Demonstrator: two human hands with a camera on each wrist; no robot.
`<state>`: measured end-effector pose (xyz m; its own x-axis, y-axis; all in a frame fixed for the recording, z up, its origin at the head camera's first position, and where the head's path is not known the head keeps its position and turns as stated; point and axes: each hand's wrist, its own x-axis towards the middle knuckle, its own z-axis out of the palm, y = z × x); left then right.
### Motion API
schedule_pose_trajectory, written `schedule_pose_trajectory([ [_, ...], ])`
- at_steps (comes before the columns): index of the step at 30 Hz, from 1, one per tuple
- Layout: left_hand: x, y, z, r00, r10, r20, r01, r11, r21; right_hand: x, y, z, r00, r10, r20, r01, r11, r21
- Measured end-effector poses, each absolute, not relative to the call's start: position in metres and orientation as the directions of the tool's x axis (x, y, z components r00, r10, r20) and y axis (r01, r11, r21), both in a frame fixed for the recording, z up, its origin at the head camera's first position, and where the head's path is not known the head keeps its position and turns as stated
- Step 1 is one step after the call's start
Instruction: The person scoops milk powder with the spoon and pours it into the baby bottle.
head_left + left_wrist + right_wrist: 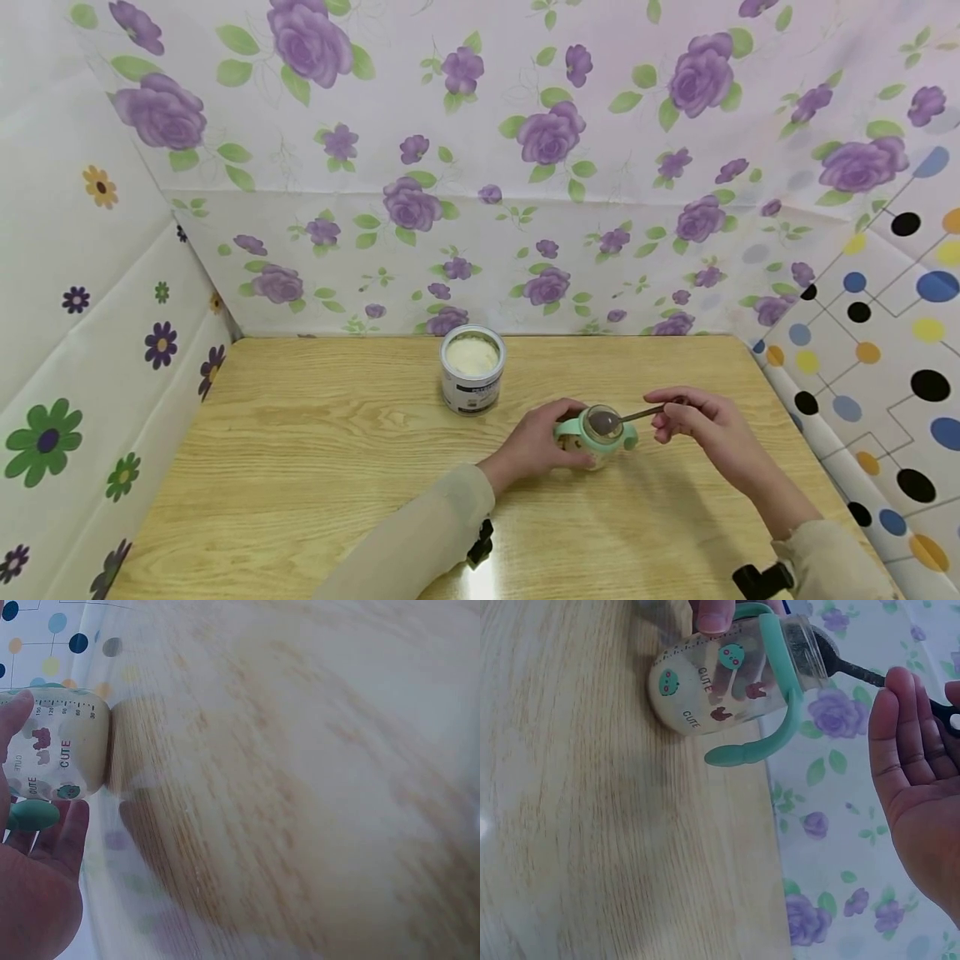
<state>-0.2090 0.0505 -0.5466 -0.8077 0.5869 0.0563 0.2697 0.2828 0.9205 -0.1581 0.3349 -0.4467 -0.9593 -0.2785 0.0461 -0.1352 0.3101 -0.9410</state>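
Observation:
A clear baby bottle (pixel 600 459) with a mint-green collar and two side handles stands upright on the table, its mouth uncovered. My left hand (pixel 538 439) grips it from the left, fingers and thumb around its body and one handle. Pale contents show low inside the bottle in the right wrist view, where the glass (pixel 720 690) carries "CUTE" prints and small animal faces. With my right hand (pixel 711 425) I pinch the handle of a dark metal spoon (pixel 642 413). The bowl of the spoon is at the bottle's mouth, tilted down into the opening.
An open tin (pixel 471 395) of pale powder stands behind and left of the bottle. The wooden table (pixel 322 450) meets a flowered cloth (pixel 405 275) at the back, with patterned cloths on both sides. Dark wrist devices sit at both sleeves.

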Motion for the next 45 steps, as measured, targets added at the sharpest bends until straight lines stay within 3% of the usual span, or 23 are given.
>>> schedule_pose_trajectory([
  [34, -0.2089, 0.0493, -0.5458, -0.811, 0.583, 0.049, 0.261, 0.285, 0.922, -0.1618, 0.3388, -0.4463, -0.939, -0.340, 0.056, -0.107, 0.133, -0.985],
  [45, -0.2097, 0.0504, -0.5459, -0.812, 0.582, 0.045, 0.257, 0.286, 0.923, -0.1647, 0.3320, -0.4509, -0.966, -0.247, 0.080, -0.093, 0.042, -0.995],
])
